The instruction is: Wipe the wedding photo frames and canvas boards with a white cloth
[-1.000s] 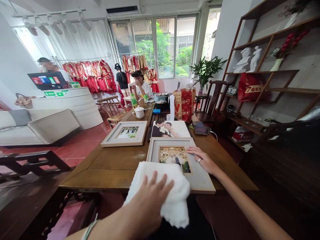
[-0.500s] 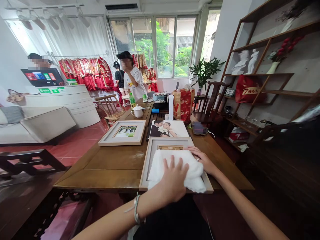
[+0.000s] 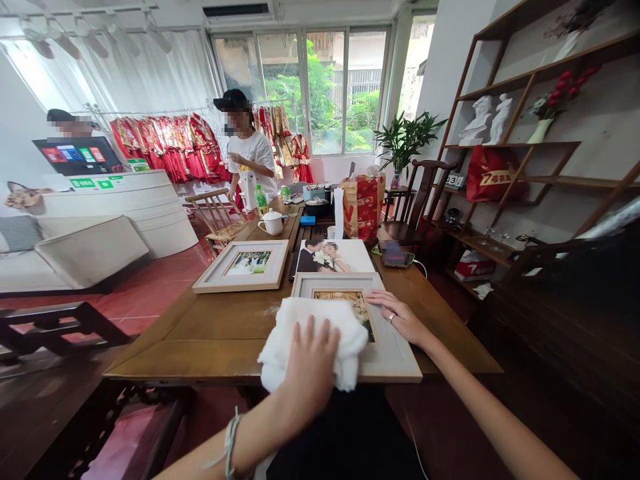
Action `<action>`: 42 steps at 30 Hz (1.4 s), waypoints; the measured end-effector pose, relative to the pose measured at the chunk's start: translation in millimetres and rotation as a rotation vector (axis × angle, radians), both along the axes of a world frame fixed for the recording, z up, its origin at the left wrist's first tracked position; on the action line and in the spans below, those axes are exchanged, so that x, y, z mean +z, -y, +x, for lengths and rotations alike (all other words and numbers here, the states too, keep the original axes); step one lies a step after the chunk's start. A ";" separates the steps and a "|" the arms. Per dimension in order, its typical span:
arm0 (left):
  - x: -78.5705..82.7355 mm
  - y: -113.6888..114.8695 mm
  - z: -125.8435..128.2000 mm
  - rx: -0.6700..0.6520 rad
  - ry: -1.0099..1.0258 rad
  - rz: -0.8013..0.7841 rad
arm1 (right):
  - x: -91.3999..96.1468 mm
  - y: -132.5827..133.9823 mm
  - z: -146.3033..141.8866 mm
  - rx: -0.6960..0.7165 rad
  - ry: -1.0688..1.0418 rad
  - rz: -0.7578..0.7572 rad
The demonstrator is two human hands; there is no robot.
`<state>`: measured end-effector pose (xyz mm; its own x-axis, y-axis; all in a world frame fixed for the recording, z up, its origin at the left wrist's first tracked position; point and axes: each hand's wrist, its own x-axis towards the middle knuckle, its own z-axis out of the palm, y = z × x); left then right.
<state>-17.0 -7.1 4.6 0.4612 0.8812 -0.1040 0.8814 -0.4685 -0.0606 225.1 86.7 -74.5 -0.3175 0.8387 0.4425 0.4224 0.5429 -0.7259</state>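
My left hand (image 3: pixel 311 363) lies flat, fingers spread, on a white cloth (image 3: pixel 300 337) that covers the left part of a pale framed wedding photo (image 3: pixel 387 350) at the near edge of the wooden table (image 3: pixel 220 333). My right hand (image 3: pixel 400 317), a ring on one finger, rests flat on the frame's right side. Beyond it lie an unframed wedding print (image 3: pixel 334 256) and a second framed photo (image 3: pixel 243 265) to the left.
A white teapot (image 3: pixel 273 222), bottles, a red gift bag (image 3: pixel 361 208) and a phone (image 3: pixel 396 254) stand further along the table. A person in a white shirt and cap (image 3: pixel 246 157) stands at its far end. Shelving (image 3: pixel 530 160) fills the right wall; a sofa (image 3: pixel 75 253) and counter (image 3: pixel 130 200) are left.
My left hand has slid the cloth leftward and toward me across the frame, uncovering part of the photo. The person at the far end has stood up and stepped left.
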 end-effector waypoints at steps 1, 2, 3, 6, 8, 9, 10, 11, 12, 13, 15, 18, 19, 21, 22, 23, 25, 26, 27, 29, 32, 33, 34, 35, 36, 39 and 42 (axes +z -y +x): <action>1.6 -11.1 -3.2 0.022 -0.010 0.024 | 0.1 0.3 0.0 0.001 0.000 -0.002; 3.1 -22.8 -5.5 0.026 -0.008 0.044 | 0.0 0.4 0.1 0.003 -0.002 -0.001; 4.5 -34.7 -6.5 0.016 0.003 0.057 | -0.1 0.4 0.2 0.005 -0.004 0.002; 7.8 -62.4 -0.9 -0.048 0.041 0.039 | -0.4 0.0 0.5 0.009 -0.010 0.011; 9.7 -66.3 7.9 -0.108 0.050 -0.013 | -0.2 -0.2 0.6 -0.004 -0.012 0.009; 10.3 -62.7 12.5 -0.142 0.053 -0.035 | 0.1 -0.1 0.6 -0.015 -0.014 0.005; 10.5 -56.1 16.7 -0.178 0.056 -0.051 | 0.3 0.0 0.5 -0.026 -0.017 -0.001; 10.3 -47.3 20.0 -0.216 0.062 -0.060 | 0.6 0.2 0.4 -0.037 -0.020 -0.006; 9.3 -37.6 22.3 -0.245 0.066 -0.063 | 0.8 0.5 0.1 -0.046 -0.024 -0.010; 7.7 -28.4 23.7 -0.258 0.069 -0.058 | 0.9 0.8 -0.2 -0.054 -0.028 -0.012; 3.0 -16.4 24.3 -0.233 0.061 -0.026 | 1.0 1.3 -1.0 -0.063 -0.034 -0.014; -4.2 -23.5 23.4 -0.089 0.002 0.047 | 0.6 1.6 -1.7 -0.062 -0.041 -0.017; -5.5 -32.1 23.2 -0.035 -0.011 0.077 | 0.4 1.6 -1.8 -0.061 -0.042 -0.019; -5.8 -54.2 23.6 0.051 -0.005 0.128 | 0.4 1.3 -1.9 -0.065 -0.042 -0.019; -4.8 -66.0 24.3 0.072 0.013 0.145 | 0.5 1.2 -2.0 -0.066 -0.042 -0.016; -3.4 -77.4 25.6 0.079 0.035 0.155 | 0.8 1.2 -2.0 -0.064 -0.043 -0.010; 0.0 -97.1 31.1 0.055 0.073 0.155 | 1.8 1.4 -2.2 -0.060 -0.043 0.005; 1.6 -105.0 35.8 0.032 0.086 0.151 | 2.4 1.6 -2.3 -0.057 -0.040 0.012; 3.0 -111.7 41.8 0.006 0.101 0.146 | 3.1 1.9 -2.4 -0.052 -0.035 0.017; 4.8 -121.5 57.5 -0.060 0.129 0.130 | 4.2 2.6 -2.3 -0.051 -0.020 0.016; 6.0 -129.5 83.5 -0.166 0.157 0.099 | 5.1 3.4 -2.0 -0.090 0.004 -0.020; 6.3 -130.7 90.1 -0.187 0.164 0.093 | 5.4 3.5 -1.9 -0.106 0.009 -0.035; 6.6 -131.4 94.6 -0.192 0.167 0.091 | 5.8 3.7 -1.9 -0.113 0.011 -0.043; 7.0 -131.7 96.5 -0.186 0.169 0.095 | 6.3 3.8 -2.1 -0.111 0.010 -0.044; 7.4 -131.8 95.8 -0.169 0.167 0.102 | 7.0 4.0 -2.4 -0.100 0.004 -0.036; 9.2 -130.2 80.6 -0.117 0.143 0.128 | 8.9 4.4 -4.1 -0.054 -0.022 0.004; 11.7 -123.2 56.4 -0.115 0.102 0.139 | 7.7 3.6 -5.8 -0.041 -0.040 0.015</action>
<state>39.4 116.1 16.3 0.5611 0.8250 0.0673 0.8277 -0.5594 -0.0447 219.2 83.1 -66.8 -0.2646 0.8441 0.4663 0.4159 0.5362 -0.7345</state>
